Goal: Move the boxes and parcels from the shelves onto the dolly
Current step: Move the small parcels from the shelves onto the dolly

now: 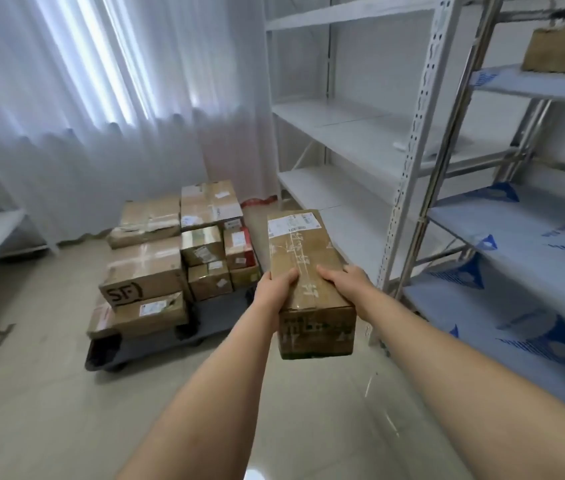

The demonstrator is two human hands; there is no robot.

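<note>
Gripping the long box (pixel 305 265), both hands' fingers (pixel 289 276) partly hidden.

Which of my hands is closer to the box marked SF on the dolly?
Left. Your left hand grips the held box on the side facing the SF box; your right hand grips the far side.

Dolly (pixel 156 344) sits on floor (pixel 49 410), centre-left of frame, stacked with taped cardboard boxes (pixel 177 251), one marked "SF". White shelves (pixel 353 133) upper right. Film-wrapped shelves (pixel 523 237) far right, one box (pixel 561 50) on top tier.
</note>
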